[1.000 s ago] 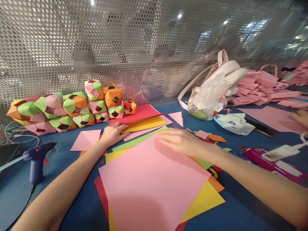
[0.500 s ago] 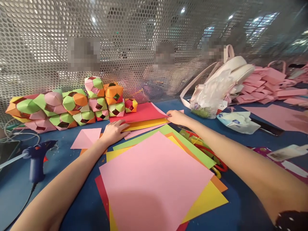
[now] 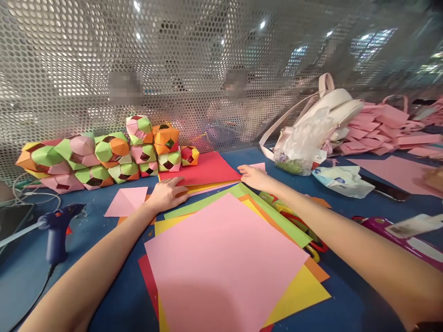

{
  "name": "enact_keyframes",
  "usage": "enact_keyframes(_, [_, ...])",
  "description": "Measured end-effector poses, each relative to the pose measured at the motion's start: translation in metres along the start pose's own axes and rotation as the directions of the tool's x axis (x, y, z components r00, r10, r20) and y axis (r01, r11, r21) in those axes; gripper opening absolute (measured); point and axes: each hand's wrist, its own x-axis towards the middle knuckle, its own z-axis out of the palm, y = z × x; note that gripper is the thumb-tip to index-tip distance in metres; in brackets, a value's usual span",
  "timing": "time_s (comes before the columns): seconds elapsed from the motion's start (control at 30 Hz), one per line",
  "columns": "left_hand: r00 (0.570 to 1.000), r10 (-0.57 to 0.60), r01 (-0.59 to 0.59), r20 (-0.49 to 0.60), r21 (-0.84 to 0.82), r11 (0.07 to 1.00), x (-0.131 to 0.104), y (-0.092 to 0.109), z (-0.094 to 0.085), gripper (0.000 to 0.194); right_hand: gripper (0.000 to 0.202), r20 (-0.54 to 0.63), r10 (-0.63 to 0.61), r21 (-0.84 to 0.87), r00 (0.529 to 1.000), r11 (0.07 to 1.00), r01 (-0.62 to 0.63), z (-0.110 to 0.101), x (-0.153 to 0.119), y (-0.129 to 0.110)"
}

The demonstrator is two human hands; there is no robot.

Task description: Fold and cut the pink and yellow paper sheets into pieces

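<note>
A red sheet of paper [image 3: 207, 167] lies on top of a stack at the back of the table, with yellow and pink edges showing below it. My left hand [image 3: 169, 194] rests at the stack's front left corner, fingers apart and touching the sheets. At the front right corner, my right hand [image 3: 255, 177] has its fingers stretched out against the red sheet's edge. Between my forearms lies a fanned pile of coloured sheets, topped by a large pink sheet [image 3: 224, 258]; green, orange, yellow and red corners stick out.
Folded paper balls [image 3: 112, 148] are stacked at the back left. A blue glue gun [image 3: 57, 233] stands at the left, beside a small pink sheet [image 3: 126, 201]. Back right are a pale backpack [image 3: 325, 115], a tissue pack [image 3: 342, 180] and a heap of pink paper strips [image 3: 380, 124].
The red sheet's raised front edge has come down flatter on the stack. My right hand's fingers have loosened at its corner. The view has shifted slightly.
</note>
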Motion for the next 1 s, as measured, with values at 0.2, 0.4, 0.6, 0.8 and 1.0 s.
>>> enact_keyframes(0.2, [0.997,0.080,-0.080,-0.009,-0.045,0.996,0.002,0.000,-0.002,0.025,0.051,-0.077,-0.185,0.003,0.980,0.983,0.186,-0.007,-0.072,-0.015])
enact_keyframes(0.4, [0.996,0.063,-0.066,-0.066,-0.047,0.997,0.004,-0.002,-0.003,0.017,0.025,-0.213,-0.669,-0.101,0.712,0.740,0.665,-0.005,-0.142,-0.054])
enact_keyframes(0.6, [0.989,0.055,-0.054,-0.134,0.009,0.998,0.004,-0.005,-0.011,0.022,0.020,-0.263,-0.778,-0.083,0.570,0.607,0.790,0.017,-0.157,-0.066])
enact_keyframes(0.8, [0.983,-0.002,0.019,-0.186,0.089,0.996,0.004,-0.009,-0.010,0.024,0.016,-0.373,-0.777,-0.046,0.507,0.561,0.827,0.031,-0.157,-0.061])
enact_keyframes(1.0, [0.984,0.097,-0.080,-0.146,0.120,0.990,0.013,-0.007,-0.020,0.017,0.020,-0.301,-0.801,0.038,0.518,0.533,0.846,0.036,-0.147,-0.061])
